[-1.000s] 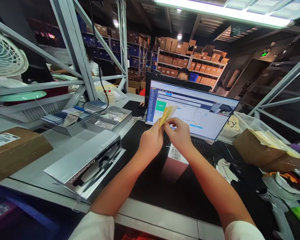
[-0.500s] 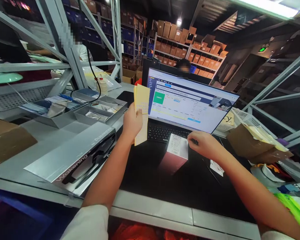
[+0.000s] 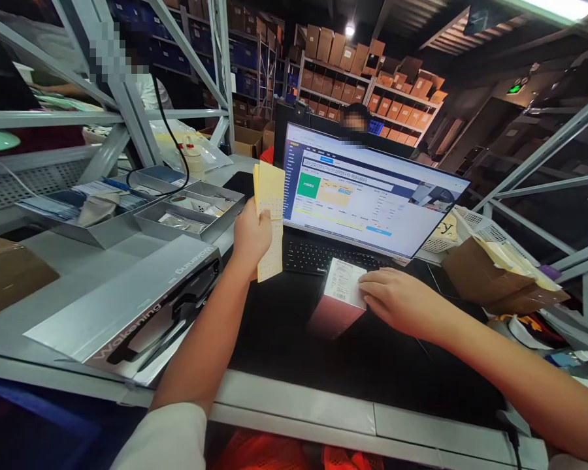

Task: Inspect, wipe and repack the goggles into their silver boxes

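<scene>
on the black mat at the front of the bench, the white-topped carton with pink sides stands upright, a printed barcode label on its top face. the left hand is positioned left of the carton, raised, with the thumb pinching yellow label sheets against the fingers; the sheets hang upright before the left edge of the monitor. the right hand is set at the carton's upper right edge, fingers bent and close together, fingertips against the carton; whether the thumb grips cannot be told, as it is hidden.

the black keyboard lies directly behind the carton, below the monitor. left of the mat lies the silver "wakening" box, with the grey divided tray behind it. to the right of the monitor, the open cardboard box stands near the white perforated basket.
</scene>
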### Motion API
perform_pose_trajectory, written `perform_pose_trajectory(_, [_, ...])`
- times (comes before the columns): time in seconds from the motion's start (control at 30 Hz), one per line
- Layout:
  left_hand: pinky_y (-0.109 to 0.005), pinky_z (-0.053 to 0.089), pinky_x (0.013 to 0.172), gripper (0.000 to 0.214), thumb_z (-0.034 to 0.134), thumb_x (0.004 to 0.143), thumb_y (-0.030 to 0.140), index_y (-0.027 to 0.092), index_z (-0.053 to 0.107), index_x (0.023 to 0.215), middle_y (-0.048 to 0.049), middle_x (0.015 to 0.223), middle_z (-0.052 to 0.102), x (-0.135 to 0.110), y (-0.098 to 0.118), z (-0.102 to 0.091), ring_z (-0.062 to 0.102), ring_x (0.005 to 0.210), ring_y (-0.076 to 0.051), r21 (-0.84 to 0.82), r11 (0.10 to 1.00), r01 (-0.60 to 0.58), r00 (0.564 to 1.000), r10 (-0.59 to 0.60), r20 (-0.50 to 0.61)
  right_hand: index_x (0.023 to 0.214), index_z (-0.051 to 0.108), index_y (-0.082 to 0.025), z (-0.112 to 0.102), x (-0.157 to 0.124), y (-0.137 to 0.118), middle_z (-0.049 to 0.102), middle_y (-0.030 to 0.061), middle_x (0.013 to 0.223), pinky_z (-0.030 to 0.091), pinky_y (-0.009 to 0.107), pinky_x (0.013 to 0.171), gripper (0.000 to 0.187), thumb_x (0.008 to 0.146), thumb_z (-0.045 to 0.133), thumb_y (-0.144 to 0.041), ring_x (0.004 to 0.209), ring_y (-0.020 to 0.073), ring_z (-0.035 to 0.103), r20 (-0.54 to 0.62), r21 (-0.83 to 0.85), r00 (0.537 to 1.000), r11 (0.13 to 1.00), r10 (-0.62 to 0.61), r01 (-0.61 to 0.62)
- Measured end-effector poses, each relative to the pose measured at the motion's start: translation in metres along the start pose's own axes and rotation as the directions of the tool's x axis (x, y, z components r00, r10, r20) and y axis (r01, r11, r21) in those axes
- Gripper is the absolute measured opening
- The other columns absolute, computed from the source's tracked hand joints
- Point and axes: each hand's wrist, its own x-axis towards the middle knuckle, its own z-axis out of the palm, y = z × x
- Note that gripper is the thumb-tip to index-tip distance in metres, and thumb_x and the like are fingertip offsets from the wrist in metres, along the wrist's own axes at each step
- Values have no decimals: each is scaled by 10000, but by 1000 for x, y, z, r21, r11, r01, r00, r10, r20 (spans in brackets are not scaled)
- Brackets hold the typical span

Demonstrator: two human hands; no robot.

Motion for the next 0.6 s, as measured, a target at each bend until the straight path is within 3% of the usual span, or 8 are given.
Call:
perform_pose_trajectory(0.07, [-421,518,929,355,476,906,211,162,621,1226,-123,1191,710,1,-3,2,663,1087,-321,-1,1000,10,1000,-10,4,1237,651,-173,7,-12,-2,660,141,1235,533,447,966,316,970,542,-303,1110,278,637,-15,20,1000,1000,18,-18])
perform_pose_trajectory(0.13, [-426,516,936,346,475,910,221,166,620,1220,-124,1194,708,4,-8,4,658,1098,-324,-1,1000,28,1000,-28,7,1346,585,-152,21,-23,-4,599,174,1338,522,494,1026,483,941,610,-415,1212,318,590,-102,48,994,998,51,-46])
perform_pose_trajectory(0.2, [-435,511,947,342,476,912,230,166,621,1215,-130,1194,705,6,-15,7,653,1106,-329,16,998,59,998,-59,3,1370,559,-142,38,-31,-4,585,192,1346,519,528,1044,548,925,639,-453,1243,333,570,-200,74,978,996,64,-50])
perform_pose_trajectory(0.37, [-464,497,961,347,475,919,252,157,611,1223,-163,1225,684,20,-38,13,633,1134,-344,151,971,185,983,-184,-22,1416,507,-201,77,-38,-3,590,180,1340,513,569,1061,514,942,637,-351,1302,329,544,-425,184,894,981,142,-68])
perform_pose_trajectory(0.6, [-464,488,958,308,653,849,188,67,651,1132,-236,1175,683,72,-48,30,634,1136,-347,328,893,308,935,-349,71,1409,503,-200,82,-37,-2,602,175,1300,514,588,1051,532,924,647,-365,1275,350,548,-451,225,881,973,145,-45])
